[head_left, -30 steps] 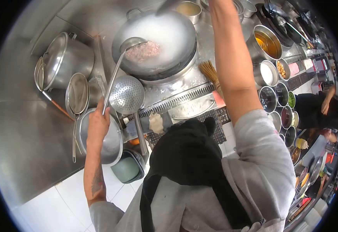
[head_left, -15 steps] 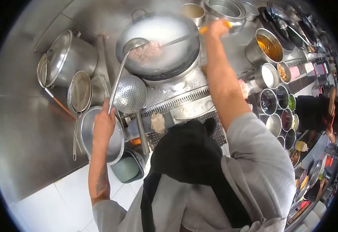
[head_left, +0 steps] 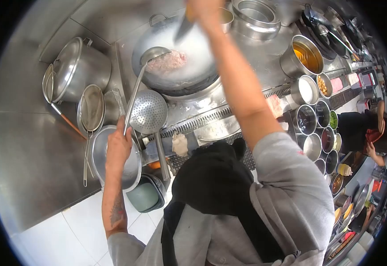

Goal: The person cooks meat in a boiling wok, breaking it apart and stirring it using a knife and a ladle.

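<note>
My left hand (head_left: 119,144) is closed around the long handle of a metal ladle (head_left: 136,91). The ladle's bowl rests inside a large wok (head_left: 175,83), against a clump of pale pink minced meat (head_left: 170,62). Steam whitens the far side of the wok. Over the wok's far right edge, my right hand (head_left: 206,11) grips the yellow-orange handle of a flat-bladed utensil (head_left: 183,30). Its grey blade points down toward the meat, apart from it; motion blurs it, so its exact kind is unclear.
A perforated skimmer (head_left: 148,111) lies over a metal basin (head_left: 97,150). Strainers (head_left: 92,108) and a lidded pot (head_left: 85,66) stand left. On the right are a pot of orange liquid (head_left: 308,53) and several ingredient containers (head_left: 306,119). Another person's hands (head_left: 375,137) show far right.
My right hand has swung left and away across the wok, lifting the utensil's blade off the meat. My left hand and the ladle have stayed nearly still.
</note>
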The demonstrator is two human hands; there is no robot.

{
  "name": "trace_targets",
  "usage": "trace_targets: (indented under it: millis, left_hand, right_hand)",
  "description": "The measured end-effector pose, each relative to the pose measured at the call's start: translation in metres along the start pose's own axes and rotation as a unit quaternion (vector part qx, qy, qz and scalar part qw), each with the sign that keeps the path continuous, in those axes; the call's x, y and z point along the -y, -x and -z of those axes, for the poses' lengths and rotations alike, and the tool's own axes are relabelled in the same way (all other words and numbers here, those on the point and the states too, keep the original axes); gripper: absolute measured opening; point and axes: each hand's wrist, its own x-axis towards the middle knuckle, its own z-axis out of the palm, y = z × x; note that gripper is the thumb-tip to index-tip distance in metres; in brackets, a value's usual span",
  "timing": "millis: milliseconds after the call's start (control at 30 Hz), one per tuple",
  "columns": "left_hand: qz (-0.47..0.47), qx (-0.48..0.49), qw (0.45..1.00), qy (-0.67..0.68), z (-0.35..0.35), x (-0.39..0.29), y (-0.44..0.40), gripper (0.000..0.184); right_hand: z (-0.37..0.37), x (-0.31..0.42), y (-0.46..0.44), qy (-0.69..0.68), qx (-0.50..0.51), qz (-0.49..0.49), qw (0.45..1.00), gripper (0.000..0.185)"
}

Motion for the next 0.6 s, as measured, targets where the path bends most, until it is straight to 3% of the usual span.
trace_targets:
  millis: [33,67,133,200,267,300,367,467,500,533,567,600]
  left_hand:
    - [-0.009,-0.003,1.000,0.003,-0.002,0.001,0.002,0.047]
    - [-0.009,-0.003,1.000,0.002,0.002,-0.001,0.002,0.047]
    - [0.036,0.026,0.999,-0.017,0.007,-0.010,0.003,0.049]
    - [0.031,0.036,0.999,-0.020,0.003,-0.006,0.013,0.049]
    - [0.015,0.017,1.000,-0.005,-0.005,-0.001,0.007,0.049]
    - [0.011,0.021,1.000,-0.005,-0.008,0.003,0.010,0.049]
    - [-0.004,0.000,1.000,-0.004,-0.012,0.006,0.007,0.048]
    - [0.020,0.025,0.999,0.001,0.005,-0.005,0.010,0.045]
    - [-0.034,-0.019,0.998,0.057,-0.015,0.020,0.009,0.045]
    - [0.032,0.031,0.997,0.070,-0.002,-0.009,0.011,0.047]
    - [-0.004,0.005,0.996,0.084,-0.026,0.014,0.012,0.048]
    - [-0.006,0.007,0.996,0.091,-0.037,0.017,0.016,0.048]
  right_hand:
    - [-0.008,-0.040,0.046,0.117,-0.010,-0.049,0.992,0.024]
    - [-0.004,-0.049,0.051,0.117,-0.010,-0.050,0.992,0.024]
    - [0.010,-0.062,0.049,-0.011,-0.046,-0.182,0.982,0.028]
    - [0.054,-0.075,0.033,-0.064,-0.187,-0.299,0.933,0.027]
    - [0.112,-0.110,0.025,0.034,-0.439,-0.328,0.835,0.027]
    - [0.139,-0.117,0.026,0.042,-0.487,-0.320,0.811,0.027]
    - [0.156,-0.132,0.014,-0.028,-0.436,-0.335,0.834,0.027]
    - [0.143,-0.086,-0.005,0.079,-0.231,-0.218,0.945,0.022]
    - [0.137,-0.065,-0.001,0.019,-0.207,-0.173,0.963,0.023]
    - [0.130,-0.068,0.008,0.097,-0.238,-0.146,0.955,0.032]
    - [0.133,-0.010,0.021,-0.091,-0.142,-0.125,0.978,0.031]
    - [0.116,0.024,0.033,-0.078,-0.190,-0.032,0.978,0.018]
